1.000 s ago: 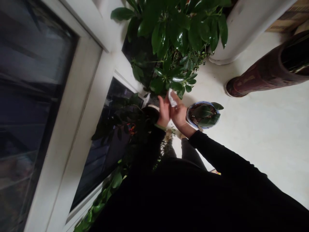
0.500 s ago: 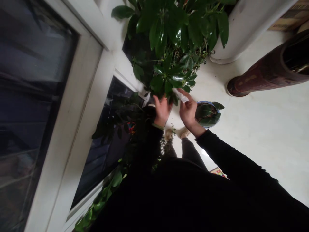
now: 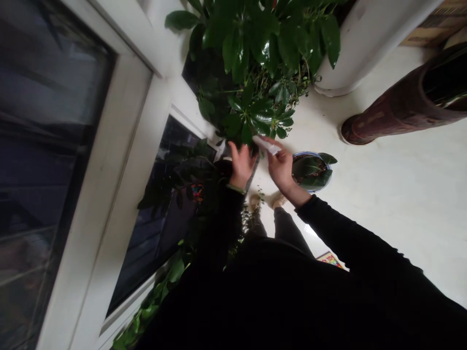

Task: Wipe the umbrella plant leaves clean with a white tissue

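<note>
My right hand (image 3: 280,167) is closed on a folded white tissue (image 3: 268,145), which touches the lower leaves of a glossy green plant (image 3: 251,114). Just left of it, my left hand (image 3: 242,164) is under the same leaves, thumb stretched up and apart from the fingers. Its fingertips are partly blurred among the leaves, and I see nothing held in it. Both hands are close together at the plant's near edge.
A blue-rimmed pot (image 3: 330,181) with broad leaves stands on the floor right of my right hand. Farther right are a tall brown vase (image 3: 386,107) and a white column-like container (image 3: 365,48). A white-framed window (image 3: 120,146) and trailing plants line the left side.
The tissue and my right hand have shifted slightly left, closer to my left hand. My left hand has moved a little left too. The whole view has drifted slightly.
</note>
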A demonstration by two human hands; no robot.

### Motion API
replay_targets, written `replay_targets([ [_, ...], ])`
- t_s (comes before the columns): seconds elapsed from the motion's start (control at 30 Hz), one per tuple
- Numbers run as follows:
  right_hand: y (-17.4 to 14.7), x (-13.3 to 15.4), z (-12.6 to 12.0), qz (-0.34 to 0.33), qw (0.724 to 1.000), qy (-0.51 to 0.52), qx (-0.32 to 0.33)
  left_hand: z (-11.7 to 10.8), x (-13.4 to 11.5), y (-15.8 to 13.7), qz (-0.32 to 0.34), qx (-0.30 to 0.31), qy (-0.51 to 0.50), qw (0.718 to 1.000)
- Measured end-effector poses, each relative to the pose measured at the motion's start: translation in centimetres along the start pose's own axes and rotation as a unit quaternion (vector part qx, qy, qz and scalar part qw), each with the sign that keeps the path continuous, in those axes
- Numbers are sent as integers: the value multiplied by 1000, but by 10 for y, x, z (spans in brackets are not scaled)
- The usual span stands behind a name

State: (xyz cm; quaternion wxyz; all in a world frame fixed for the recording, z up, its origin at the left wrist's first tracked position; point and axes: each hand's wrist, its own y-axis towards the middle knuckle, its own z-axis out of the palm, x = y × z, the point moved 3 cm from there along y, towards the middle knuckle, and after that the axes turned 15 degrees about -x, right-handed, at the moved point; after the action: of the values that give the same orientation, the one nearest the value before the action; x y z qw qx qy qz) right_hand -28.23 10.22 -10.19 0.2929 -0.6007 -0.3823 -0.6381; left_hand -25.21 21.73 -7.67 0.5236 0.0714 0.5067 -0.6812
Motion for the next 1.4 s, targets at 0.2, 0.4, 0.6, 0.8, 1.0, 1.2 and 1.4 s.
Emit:
replay_targets([
  [0.2, 40, -5, 3, -65, 997, -12, -39, 11, -12, -8, -14, 1, 25, 1000],
  [0.4, 39, 14, 16, -179, 976, -119, 20, 18, -15, -15, -3, -32, 68, 997],
  [0.6, 32, 5, 9, -238, 950, -187, 71, 16, -16, -10, 6, -31, 55, 998],
  [0.8, 20, -3, -4, -223, 954, -191, 56, 18, -19, -10, -4, -26, 75, 997],
  [1.0, 46, 25, 18, -166, 976, -139, 33, 16, -14, -4, -3, -57, 52, 997],
  [1.2, 44, 19, 16, -157, 972, -135, 109, 13, -14, 0, 2, -27, 52, 998],
  [1.4, 29, 7, -5, -159, 973, -146, 78, 15, -17, -6, -21, 1, 31, 999],
])
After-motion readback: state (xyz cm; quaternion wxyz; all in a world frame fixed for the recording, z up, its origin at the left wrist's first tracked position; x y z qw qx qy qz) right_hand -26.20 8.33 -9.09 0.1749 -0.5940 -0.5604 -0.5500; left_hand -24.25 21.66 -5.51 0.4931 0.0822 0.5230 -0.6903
